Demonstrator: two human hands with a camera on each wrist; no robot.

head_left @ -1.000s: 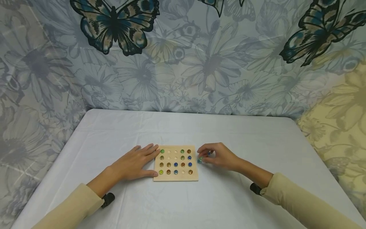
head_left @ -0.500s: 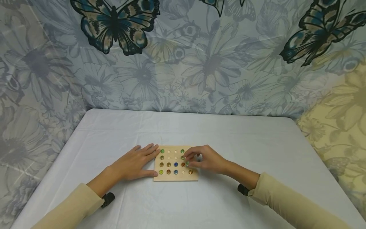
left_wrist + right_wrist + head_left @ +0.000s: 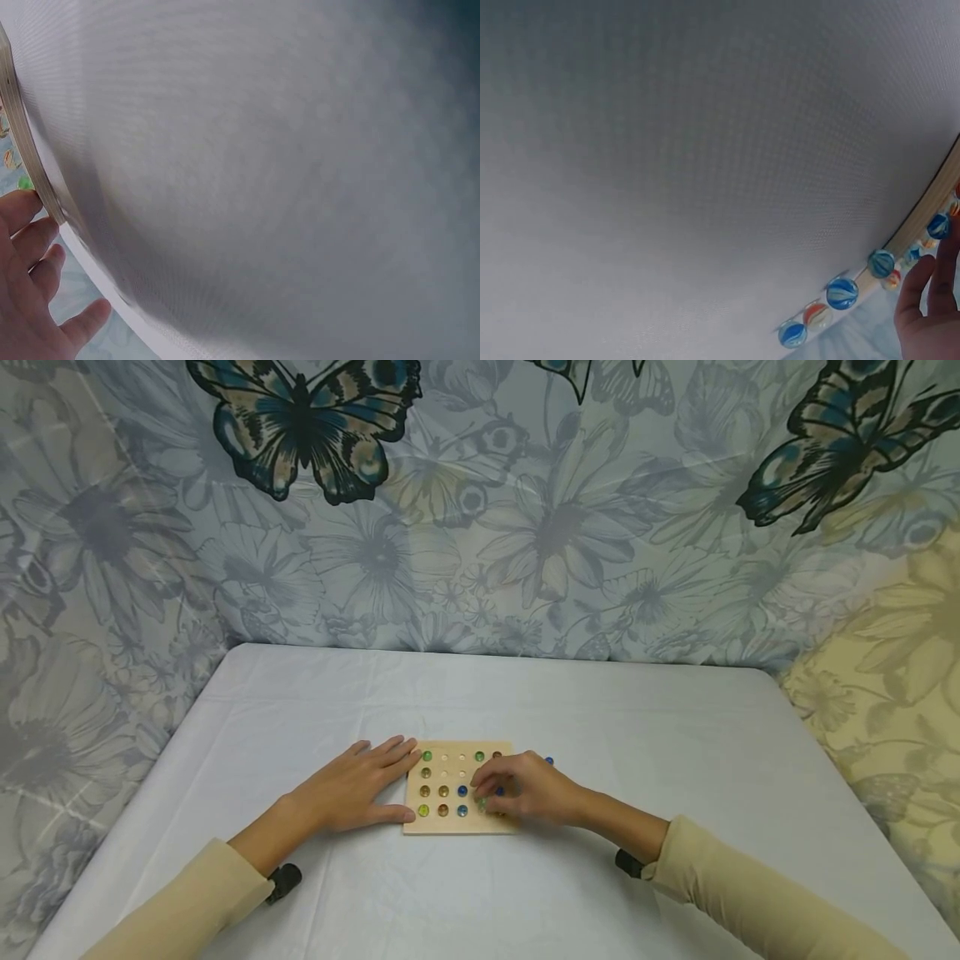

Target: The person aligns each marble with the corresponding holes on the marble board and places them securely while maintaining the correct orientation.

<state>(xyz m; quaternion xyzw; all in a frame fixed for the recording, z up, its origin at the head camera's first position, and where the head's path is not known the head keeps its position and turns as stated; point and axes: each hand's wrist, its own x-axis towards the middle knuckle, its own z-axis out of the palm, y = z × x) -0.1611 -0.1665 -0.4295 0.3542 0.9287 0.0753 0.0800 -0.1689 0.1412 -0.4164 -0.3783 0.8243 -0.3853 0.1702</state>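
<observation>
A pale wooden board (image 3: 450, 827) with rows of round hollows lies on the table, many of them filled with glass marbles. My left hand (image 3: 341, 792) rests flat at its left side, fingertips and thumb on the edge. In the left wrist view, the left fingers (image 3: 34, 244) touch the board's edge (image 3: 28, 146). My right hand (image 3: 536, 789) is over the board's right part, thumb and fingertips pinching a green marble (image 3: 482, 803) low over the front row. This hand hides several marbles at the right. Some hollows in the two back rows hold nothing.
A loose blue marble (image 3: 550, 761) shows behind the right hand. In the right wrist view, several loose marbles lie beside the board, among them a blue one (image 3: 842, 292) and a red-and-white one (image 3: 817, 316). White cloth (image 3: 360, 893) covers the table; a patterned curtain (image 3: 510, 568) hangs behind.
My right hand has moved left from beside the board to over it, then slightly nearer the front row, carrying the green marble. The left hand and the board have stayed put.
</observation>
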